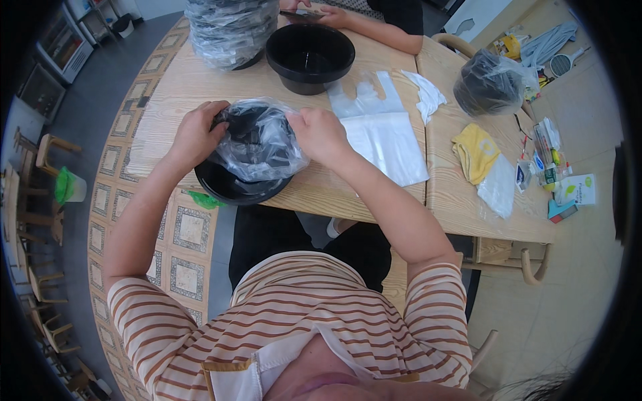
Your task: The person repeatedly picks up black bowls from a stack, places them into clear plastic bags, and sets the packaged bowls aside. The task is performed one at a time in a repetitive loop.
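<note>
A clear plastic bag [266,150] lies bunched over a black bowl [235,193] at the table's near edge. My left hand [203,133] grips the bag's edge at the left side of the bowl. On the right, my right hand [318,133] pinches the bag between thumb and fingers. The bowl's near inside shows uncovered below the plastic; its far rim is hidden by the bag. Just beyond stands another black bowl [308,57] without plastic. A flat stack of clear plastic bags [383,145] with handles lies right of my right hand.
A tall stack of plastic-wrapped bowls [230,32] stands at the far left. Across the table, a person's hands [331,17] hold a phone [302,16]. A white tissue [426,95], a yellow cloth [475,153] and a bagged black container [489,82] occupy the right side.
</note>
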`<state>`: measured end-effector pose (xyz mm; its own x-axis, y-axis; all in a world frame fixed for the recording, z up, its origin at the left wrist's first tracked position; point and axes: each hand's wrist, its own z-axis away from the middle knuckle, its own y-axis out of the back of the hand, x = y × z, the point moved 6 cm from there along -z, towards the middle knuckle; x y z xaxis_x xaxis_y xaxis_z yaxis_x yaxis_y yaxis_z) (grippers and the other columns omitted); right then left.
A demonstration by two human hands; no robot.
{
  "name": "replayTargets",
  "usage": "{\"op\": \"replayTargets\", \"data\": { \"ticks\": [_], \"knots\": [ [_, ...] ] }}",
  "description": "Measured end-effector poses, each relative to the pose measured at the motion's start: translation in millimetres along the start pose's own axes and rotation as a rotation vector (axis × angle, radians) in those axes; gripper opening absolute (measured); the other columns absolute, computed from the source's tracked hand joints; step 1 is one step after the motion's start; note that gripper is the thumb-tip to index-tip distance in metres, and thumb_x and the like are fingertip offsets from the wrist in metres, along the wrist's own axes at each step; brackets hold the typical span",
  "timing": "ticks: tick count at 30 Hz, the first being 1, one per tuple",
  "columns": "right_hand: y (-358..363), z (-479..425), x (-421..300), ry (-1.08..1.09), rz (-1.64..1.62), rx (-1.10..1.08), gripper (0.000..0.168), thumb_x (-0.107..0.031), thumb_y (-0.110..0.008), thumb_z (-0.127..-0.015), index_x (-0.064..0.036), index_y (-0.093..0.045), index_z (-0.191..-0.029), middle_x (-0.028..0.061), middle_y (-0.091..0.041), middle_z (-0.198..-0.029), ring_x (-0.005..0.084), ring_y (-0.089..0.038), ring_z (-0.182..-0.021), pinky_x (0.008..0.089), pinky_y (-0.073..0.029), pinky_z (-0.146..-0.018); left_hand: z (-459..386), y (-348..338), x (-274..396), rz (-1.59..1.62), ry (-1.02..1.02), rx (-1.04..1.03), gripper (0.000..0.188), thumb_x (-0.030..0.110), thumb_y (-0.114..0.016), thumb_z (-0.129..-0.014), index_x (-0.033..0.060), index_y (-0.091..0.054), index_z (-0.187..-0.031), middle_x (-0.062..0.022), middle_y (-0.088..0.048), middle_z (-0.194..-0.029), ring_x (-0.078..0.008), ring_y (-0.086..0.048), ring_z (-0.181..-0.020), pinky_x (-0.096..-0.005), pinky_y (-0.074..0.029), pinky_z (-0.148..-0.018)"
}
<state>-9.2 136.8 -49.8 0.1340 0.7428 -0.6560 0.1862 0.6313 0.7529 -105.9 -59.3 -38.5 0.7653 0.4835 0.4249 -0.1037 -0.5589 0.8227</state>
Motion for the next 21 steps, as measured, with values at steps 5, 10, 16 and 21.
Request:
{"op": "replayTargets", "data": {
  "ticks": [5, 10, 16, 21],
  "knots": [
    [-33, -3, 41, -0.579, -0.589, -0.294, 0.028, -0.02, -0.049, -0.092, 0.003, -0.064, -0.091, 0.0141, -0.058, -0.067, 0.027, -0.055, -0.054, 0.0446, -0.042, -0.045, 10, -25, -32, 0.597, 0.551, -0.052, 0.015, 0.002, -0.067, -0.082, -0.0025, -0.067, -0.096, -0.0037, -0.065, -0.076, -0.0111, -0.058, -0.072, -0.0257, -0.047, -0.067],
    [-34, 30, 63, -0.561, -0.539, -0.449, 0.024, -0.018, -0.051, -0.088, 0.001, -0.065, -0.092, 0.0092, -0.056, -0.065, 0.0187, -0.047, -0.041, 0.0366, -0.039, -0.039, 18, -32, -43, 0.677, 0.629, 0.058, 0.022, 0.005, -0.068, -0.082, 0.0001, -0.066, -0.103, -0.007, -0.065, -0.091, -0.011, -0.056, -0.078, -0.0244, -0.046, -0.071],
    [48, 45, 48, -0.015, -0.524, 0.107, 0.03, -0.02, -0.07, -0.084, -0.004, -0.063, -0.108, 0.0081, -0.061, -0.098, 0.0185, -0.061, -0.08, 0.0315, -0.051, -0.066, 26, 30, 32, 0.414, -0.139, 0.067, 0.078, 0.043, -0.081, -0.068, 0.0086, -0.053, -0.132, -0.0083, -0.06, -0.109, -0.0277, -0.048, -0.118, -0.0414, -0.036, -0.104],
    [36, 91, -19, 0.731, 0.039, 0.082, 0.038, -0.013, -0.08, -0.071, -0.003, -0.063, -0.104, 0.01, -0.058, -0.103, 0.0237, -0.061, -0.086, 0.0331, -0.052, -0.072, 44, 33, 41, 0.163, -0.299, -0.348, 0.113, 0.064, -0.079, -0.039, 0.0087, -0.051, -0.133, -0.0075, -0.059, -0.103, -0.0326, -0.047, -0.121, -0.0486, -0.029, -0.109]
  ]
}}
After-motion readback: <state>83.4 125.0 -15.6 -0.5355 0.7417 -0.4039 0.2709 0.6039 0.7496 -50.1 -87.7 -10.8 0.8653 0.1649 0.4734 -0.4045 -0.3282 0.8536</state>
